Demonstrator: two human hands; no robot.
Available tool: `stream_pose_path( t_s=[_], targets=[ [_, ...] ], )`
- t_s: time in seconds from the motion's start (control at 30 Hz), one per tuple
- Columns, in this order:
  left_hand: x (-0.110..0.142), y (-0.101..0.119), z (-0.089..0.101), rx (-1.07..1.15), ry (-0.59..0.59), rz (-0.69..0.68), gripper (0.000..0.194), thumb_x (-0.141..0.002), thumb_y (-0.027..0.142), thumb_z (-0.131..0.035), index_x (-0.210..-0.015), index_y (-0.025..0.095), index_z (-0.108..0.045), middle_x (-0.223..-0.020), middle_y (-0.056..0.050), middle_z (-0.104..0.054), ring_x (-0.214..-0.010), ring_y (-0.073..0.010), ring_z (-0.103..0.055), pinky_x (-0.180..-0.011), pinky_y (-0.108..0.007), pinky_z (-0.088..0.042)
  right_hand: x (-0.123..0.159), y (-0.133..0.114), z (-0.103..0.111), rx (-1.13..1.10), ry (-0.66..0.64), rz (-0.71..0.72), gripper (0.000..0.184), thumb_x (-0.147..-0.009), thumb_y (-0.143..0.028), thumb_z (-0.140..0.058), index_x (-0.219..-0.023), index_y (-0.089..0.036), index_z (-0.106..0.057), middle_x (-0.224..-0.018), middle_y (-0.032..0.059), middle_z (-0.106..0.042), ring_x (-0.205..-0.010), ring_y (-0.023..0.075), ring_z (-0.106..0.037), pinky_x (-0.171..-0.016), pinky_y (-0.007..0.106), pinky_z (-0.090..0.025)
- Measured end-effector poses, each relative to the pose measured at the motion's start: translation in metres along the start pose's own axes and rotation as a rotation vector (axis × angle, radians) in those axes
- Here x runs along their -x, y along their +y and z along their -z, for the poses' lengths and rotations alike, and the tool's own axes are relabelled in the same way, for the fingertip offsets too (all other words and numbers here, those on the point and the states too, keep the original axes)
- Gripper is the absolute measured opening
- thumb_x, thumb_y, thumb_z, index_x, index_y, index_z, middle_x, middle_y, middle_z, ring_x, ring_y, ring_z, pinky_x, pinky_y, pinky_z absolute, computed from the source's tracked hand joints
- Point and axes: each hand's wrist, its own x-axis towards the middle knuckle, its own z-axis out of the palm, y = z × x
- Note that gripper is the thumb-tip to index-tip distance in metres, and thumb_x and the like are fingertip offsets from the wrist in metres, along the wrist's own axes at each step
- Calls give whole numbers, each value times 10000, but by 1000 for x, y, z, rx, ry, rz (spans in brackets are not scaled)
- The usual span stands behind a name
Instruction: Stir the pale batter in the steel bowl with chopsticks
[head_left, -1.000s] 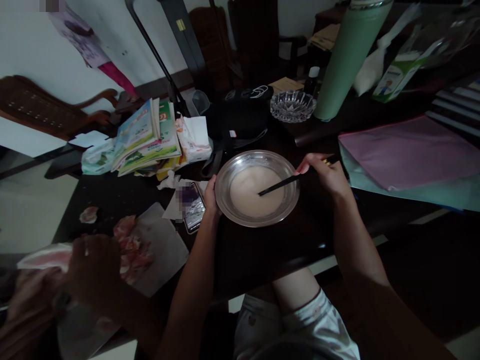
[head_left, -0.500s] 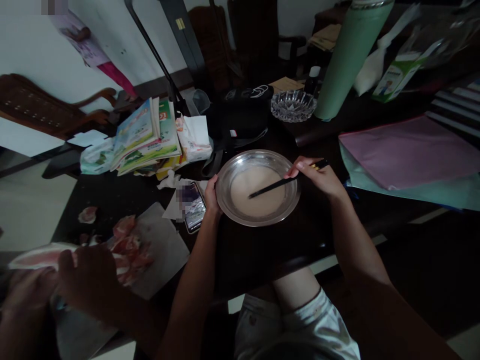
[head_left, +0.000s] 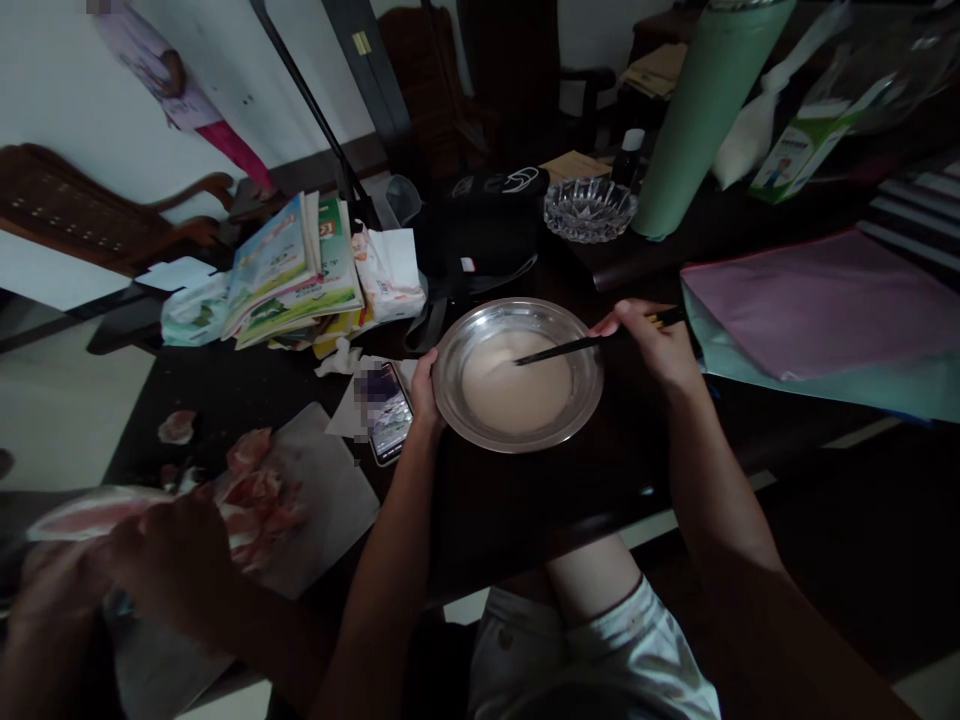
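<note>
A shiny metal bowl (head_left: 517, 437) stands on the dark table in front of me, holding a pale, creamy liquid (head_left: 510, 395). My left hand (head_left: 426, 392) grips the bowl's left rim, thumb on top and the other fingers hidden below. Dark chopsticks (head_left: 562, 350) with gold bands are held in my right hand (head_left: 652, 335), to the right of the bowl. Their tips dip into the liquid near its middle, where a small ripple shows. Just left of my left hand lies a lit phone (head_left: 388, 412).
At left, another person's hands (head_left: 165, 550) hold a pink-and-white piece above a board (head_left: 330, 500) with pink peeled chunks (head_left: 262, 490). Behind are stacked books (head_left: 292, 270), a tissue pack (head_left: 390, 270), a glass ashtray (head_left: 589, 208) and a green flask (head_left: 705, 120). Folders (head_left: 825, 300) lie right. Someone stands (head_left: 172, 80) farther back.
My right hand has moved right and slightly up, and the chopstick tips have swept up and to the right through the liquid. My left hand and the bowl stay nearly in place.
</note>
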Motion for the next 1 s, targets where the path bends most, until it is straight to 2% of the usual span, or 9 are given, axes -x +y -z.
stream_pose_path(
  t_s=[0.07, 0.23, 0.37, 0.43, 0.6, 0.67, 0.8, 0.9, 1.0],
  targets=[
    [0, 0, 0, -4, -15, -11, 245, -857, 256, -515, -761, 183, -728, -689, -22, -747, -966, -244, -743, -831, -310, -589, 1, 1, 2, -16, 24, -15, 447, -917, -537, -609, -601, -235, -703, -659, 19, -736, -688, 178, -701, -776, 339, -530],
    [-2, -2, 3, -11, -17, -13, 184, -813, 300, -585, -745, 190, -716, -678, -25, -742, -964, -260, -742, -827, -321, -590, 2, -2, -3, -18, -205, -37, 370, -890, -539, -649, -696, -243, -757, -772, 27, -775, -786, 188, -730, -823, 338, -534],
    [-4, -3, 5, -15, -38, -21, 169, -787, 321, -618, -731, 192, -712, -700, -25, -749, -969, -263, -741, -838, -322, -587, 0, -2, 0, 3, -39, -24, 387, -888, -543, -649, -662, -243, -743, -721, 20, -766, -754, 192, -729, -822, 346, -532],
    [-4, -3, 5, -16, -54, -43, 158, -774, 317, -628, -751, 192, -721, -723, -23, -757, -984, -260, -737, -848, -317, -583, 0, -1, 2, -9, -10, -30, 430, -910, -534, -621, -612, -239, -719, -667, 13, -744, -695, 180, -709, -796, 341, -530],
    [-4, -3, 5, -24, -62, -46, 161, -755, 338, -651, -764, 194, -722, -726, -17, -762, -990, -259, -737, -858, -318, -582, 2, -3, -4, -16, -241, -22, 371, -885, -553, -648, -711, -247, -765, -789, 31, -776, -807, 192, -728, -832, 343, -532],
    [-4, -3, 5, -33, -54, -42, 165, -756, 352, -657, -762, 198, -717, -727, -12, -764, -989, -260, -738, -865, -322, -582, 1, -3, -5, 3, -202, -18, 363, -861, -572, -669, -730, -249, -768, -818, 38, -784, -846, 203, -733, -861, 354, -535],
    [-2, -2, 3, -47, -56, -36, 168, -771, 361, -648, -780, 207, -716, -773, -16, -778, -1014, -268, -734, -881, -338, -582, 1, -2, -1, 0, -34, -63, 432, -878, -589, -634, -644, -239, -729, -704, 26, -754, -728, 191, -713, -843, 362, -541],
    [-2, -2, 2, -30, -48, -30, 163, -764, 352, -652, -771, 201, -712, -762, -24, -773, -1003, -273, -736, -882, -343, -582, 2, -4, -1, -17, -136, -64, 443, -890, -585, -619, -637, -238, -728, -696, 26, -747, -714, 185, -706, -819, 354, -543],
    [-2, -2, 2, -22, -12, -30, 151, -756, 337, -655, -745, 195, -706, -707, -25, -755, -969, -268, -740, -855, -335, -588, 2, -6, -4, -8, -240, -33, 387, -873, -580, -647, -703, -250, -758, -782, 34, -772, -809, 198, -730, -846, 355, -545]
  ],
)
